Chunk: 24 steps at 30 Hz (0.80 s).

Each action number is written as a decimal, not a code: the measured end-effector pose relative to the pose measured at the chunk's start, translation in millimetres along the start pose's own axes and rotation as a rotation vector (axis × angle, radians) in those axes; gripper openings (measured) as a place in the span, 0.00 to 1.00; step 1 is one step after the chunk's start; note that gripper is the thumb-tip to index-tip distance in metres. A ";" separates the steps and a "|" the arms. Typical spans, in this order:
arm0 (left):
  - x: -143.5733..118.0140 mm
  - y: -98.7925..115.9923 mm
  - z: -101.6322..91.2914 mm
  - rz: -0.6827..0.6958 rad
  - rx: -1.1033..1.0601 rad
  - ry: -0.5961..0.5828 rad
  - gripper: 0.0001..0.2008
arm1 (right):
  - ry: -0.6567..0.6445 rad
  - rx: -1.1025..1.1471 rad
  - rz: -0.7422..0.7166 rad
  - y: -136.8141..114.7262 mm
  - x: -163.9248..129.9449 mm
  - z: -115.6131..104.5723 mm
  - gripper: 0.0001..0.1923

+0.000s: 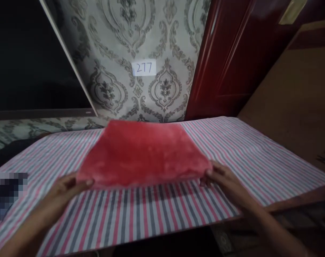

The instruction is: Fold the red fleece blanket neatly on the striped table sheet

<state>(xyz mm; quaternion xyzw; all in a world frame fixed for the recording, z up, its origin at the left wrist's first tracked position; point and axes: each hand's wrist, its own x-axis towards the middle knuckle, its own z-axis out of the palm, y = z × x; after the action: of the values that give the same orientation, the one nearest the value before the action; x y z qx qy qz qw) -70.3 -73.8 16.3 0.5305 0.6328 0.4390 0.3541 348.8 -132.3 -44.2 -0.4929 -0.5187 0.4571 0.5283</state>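
A red cloth with a soft, fuzzy look is stretched out between my two hands over the table. My left hand pinches its near left corner, thumb on top. At the near right corner, my right hand grips the cloth between thumb and fingers. The near edge is raised a little above the striped tablecloth and casts a shadow on it. Whether the far edge rests on the table I cannot tell.
Behind the table is patterned wallpaper with a paper label reading 277. A dark screen stands at the left. A dark red door and a large brown board are on the right. Something pixelated lies at the left edge.
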 end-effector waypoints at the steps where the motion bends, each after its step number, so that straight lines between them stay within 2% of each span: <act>1: -8.3 -22.4 2.6 -0.084 0.007 -0.070 0.25 | -0.033 -0.024 0.069 21.7 -10.3 -0.4 0.18; 3: -19.8 -53.0 4.4 -0.210 -0.003 -0.143 0.23 | -0.082 -0.044 0.127 46.7 -24.2 -1.7 0.19; 5: -24.6 -65.3 3.9 -0.260 -0.019 -0.151 0.24 | -0.120 -0.029 0.130 51.8 -28.6 -3.1 0.20; 8: -25.6 -64.2 4.4 -0.257 -0.043 -0.099 0.24 | -0.132 -0.011 0.138 46.3 -25.6 -2.1 0.21; 13: -21.4 -64.4 9.8 -0.293 -0.037 -0.052 0.23 | -0.016 -0.055 0.119 51.9 -23.4 7.0 0.20; 15: -18.7 -69.0 9.5 -0.289 -0.011 -0.061 0.24 | -0.014 -0.060 0.129 56.0 -24.8 7.4 0.20; 19: -16.3 -74.5 1.6 -0.289 -0.003 -0.092 0.22 | -0.061 -0.059 0.193 54.8 -24.6 -5.6 0.23; 22: -10.1 -71.4 -7.1 -0.230 0.033 -0.012 0.21 | 0.029 -0.100 0.176 44.7 -12.7 -19.9 0.25; 24: 0.5 -64.0 -9.9 -0.168 0.076 0.011 0.21 | 0.099 -0.104 0.136 35.5 5.6 -24.9 0.24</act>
<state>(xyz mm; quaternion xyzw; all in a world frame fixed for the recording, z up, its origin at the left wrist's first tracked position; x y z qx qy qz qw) -102.5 -78.4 -39.6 0.4863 0.6932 0.3864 0.3656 375.0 -124.5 -78.4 -0.5760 -0.4801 0.4393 0.4947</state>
